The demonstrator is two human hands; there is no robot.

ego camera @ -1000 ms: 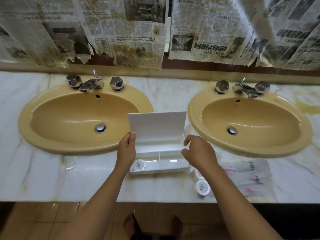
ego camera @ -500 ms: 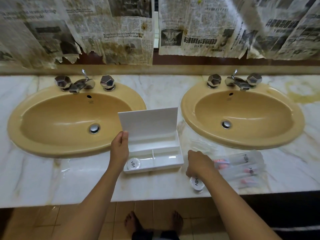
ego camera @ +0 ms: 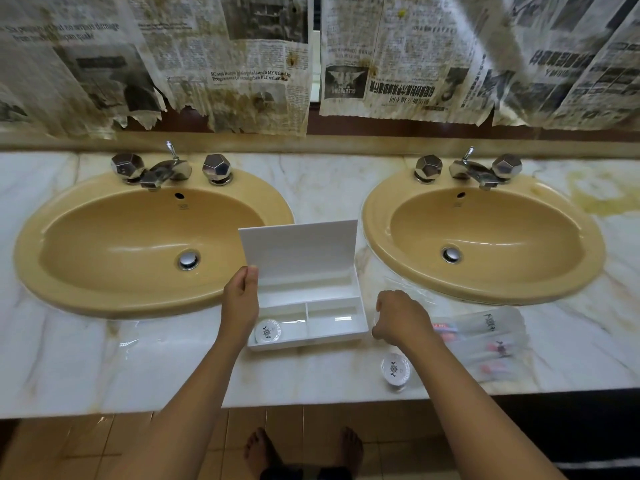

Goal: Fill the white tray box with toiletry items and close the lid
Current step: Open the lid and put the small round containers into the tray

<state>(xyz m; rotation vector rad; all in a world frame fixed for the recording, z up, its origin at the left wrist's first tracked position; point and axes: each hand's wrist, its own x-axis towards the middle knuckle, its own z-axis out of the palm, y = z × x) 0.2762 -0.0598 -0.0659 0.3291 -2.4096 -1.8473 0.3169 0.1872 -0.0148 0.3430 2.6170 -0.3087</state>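
Lid [ego camera: 299,249] of white tray box [ego camera: 341,336] upright, pinched at edge by left hand [ego camera: 240,301]. Right hand [ego camera: 401,320] curled over counter [ego camera: 173,368] beside box; grip can't tell. One round soap [ego camera: 267,331] inside.

Legible print is confined to the newspaper sheets [ego camera: 242,64] hung on the wall at twelve o'clock. One headline reads "SC and Bursa Malaysia launch MY Value Up Programme to strengthen PLC valuations". At ten o'clock, a blurred sheet [ego camera: 62,32] shows part of a headline, "no serious damage", rest uncertain. The sheet at one o'clock [ego camera: 398,64] hangs inverted and carries Chinese characters, not readable. Round packets [ego camera: 267,331] and clear sachets [ego camera: 491,323] bear a dark emblem; no wording can be read.
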